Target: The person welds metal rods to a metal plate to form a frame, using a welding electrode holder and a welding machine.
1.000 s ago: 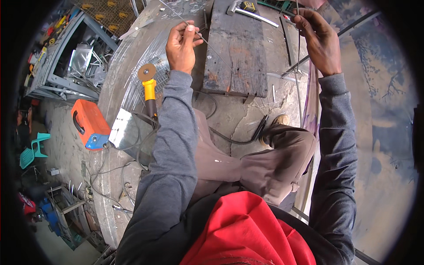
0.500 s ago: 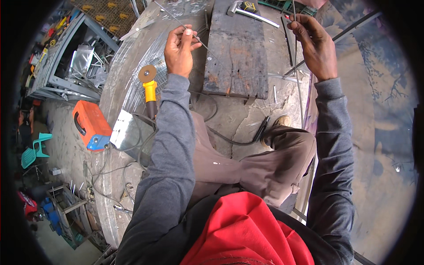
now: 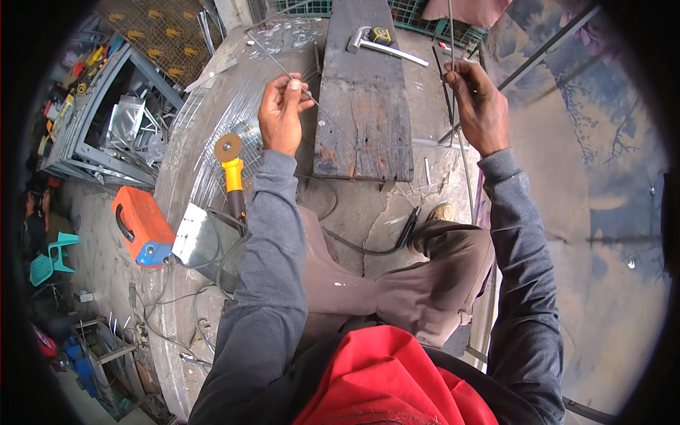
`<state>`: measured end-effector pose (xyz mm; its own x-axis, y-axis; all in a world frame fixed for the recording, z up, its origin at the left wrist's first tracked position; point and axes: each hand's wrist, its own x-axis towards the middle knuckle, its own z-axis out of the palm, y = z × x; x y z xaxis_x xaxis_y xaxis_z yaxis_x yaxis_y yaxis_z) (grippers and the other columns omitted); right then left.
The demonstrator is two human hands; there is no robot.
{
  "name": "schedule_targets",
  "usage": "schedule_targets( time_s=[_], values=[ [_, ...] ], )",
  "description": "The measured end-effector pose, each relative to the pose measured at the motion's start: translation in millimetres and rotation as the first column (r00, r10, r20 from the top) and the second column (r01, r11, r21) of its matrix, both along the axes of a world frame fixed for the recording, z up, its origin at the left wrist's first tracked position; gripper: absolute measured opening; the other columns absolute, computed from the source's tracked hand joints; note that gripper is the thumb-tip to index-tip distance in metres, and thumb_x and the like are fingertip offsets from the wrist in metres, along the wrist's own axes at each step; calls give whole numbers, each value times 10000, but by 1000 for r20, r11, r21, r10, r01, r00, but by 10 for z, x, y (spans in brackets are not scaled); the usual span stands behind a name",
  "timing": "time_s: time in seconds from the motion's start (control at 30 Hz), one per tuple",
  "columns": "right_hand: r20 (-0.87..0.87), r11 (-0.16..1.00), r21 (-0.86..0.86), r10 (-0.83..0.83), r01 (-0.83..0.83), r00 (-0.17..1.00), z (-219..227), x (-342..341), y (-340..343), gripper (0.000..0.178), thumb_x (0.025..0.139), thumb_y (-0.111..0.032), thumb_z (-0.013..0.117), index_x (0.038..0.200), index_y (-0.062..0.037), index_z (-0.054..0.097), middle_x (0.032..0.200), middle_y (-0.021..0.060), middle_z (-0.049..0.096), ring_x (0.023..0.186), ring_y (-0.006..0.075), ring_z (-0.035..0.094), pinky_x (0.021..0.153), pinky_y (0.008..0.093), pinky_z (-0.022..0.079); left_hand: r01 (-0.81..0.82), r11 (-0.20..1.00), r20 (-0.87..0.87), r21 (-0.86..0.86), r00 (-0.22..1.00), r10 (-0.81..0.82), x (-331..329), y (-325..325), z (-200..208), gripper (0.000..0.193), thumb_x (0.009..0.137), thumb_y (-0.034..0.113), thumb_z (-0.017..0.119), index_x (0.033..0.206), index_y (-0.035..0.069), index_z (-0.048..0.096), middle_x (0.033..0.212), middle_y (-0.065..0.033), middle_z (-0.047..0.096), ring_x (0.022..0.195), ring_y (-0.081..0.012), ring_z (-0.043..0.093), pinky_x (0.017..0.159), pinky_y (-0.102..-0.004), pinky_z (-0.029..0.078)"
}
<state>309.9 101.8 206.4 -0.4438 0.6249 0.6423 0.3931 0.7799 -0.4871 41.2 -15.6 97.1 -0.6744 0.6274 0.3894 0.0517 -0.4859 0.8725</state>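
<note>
My left hand (image 3: 282, 117) is closed, thumb and fingers pinching a thin metal rod (image 3: 266, 51) that slants from the far left down toward the dark wooden beam (image 3: 365, 120). Opposite it, my right hand (image 3: 480, 106) pinches another thin metal rod (image 3: 464, 166), which stands roughly upright in the picture and runs down beside my shoe. Both hands are raised on either side of the beam. A hammer (image 3: 393, 52) with a pale handle lies across the beam, beside a black and yellow tape measure (image 3: 380, 35).
Left of my left forearm lies a yellow angle grinder (image 3: 233, 176), with an orange and blue welding machine (image 3: 145, 230) beyond it. A black electrode holder (image 3: 408, 228) and its cable lie between my legs. A metal rack (image 3: 92, 152) with scraps stands left; patterned sheeting (image 3: 609, 177) hangs right.
The whole view has shifted, so the beam, tools and hands sit lower and slightly further left in the picture. Both hands keep their pinch on the rods.
</note>
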Motion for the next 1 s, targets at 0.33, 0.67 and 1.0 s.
schedule_targets(
  time_s=[0.33, 0.67, 1.0],
  values=[
    [-56, 993, -115, -6, -1, 998, 31, 18, 22, 158, 936, -167, 624, 1022, -35, 625, 848, 134, 701, 775, 283, 700, 681, 332, 520, 5, 1000, 27, 25, 1000, -6, 26, 37, -12, 237, 976, 231, 594, 1108, 34, 596, 943, -36, 635, 811, -83, 609, 696, -233, 549],
    [-8, 985, -167, 36, -37, 999, 85, 76, 70, 214, 947, -194, 618, 1088, -35, 642, 936, 109, 723, 890, 171, 705, 760, 295, 522, 87, 995, -5, -58, 996, -88, 106, 12, -25, 264, 964, 216, 610, 1164, 45, 603, 968, -22, 644, 872, -85, 603, 703, -245, 531],
    [202, 998, 48, -41, 32, 979, 319, -83, 87, 234, 934, -241, 630, 1099, -81, 673, 903, 97, 715, 818, 211, 691, 722, 318, 529, 78, 995, 3, -69, 997, -78, 2, 8, -25, 255, 958, 190, 608, 1115, -11, 609, 1009, -96, 652, 924, -163, 643, 781, -307, 582]
  ],
)
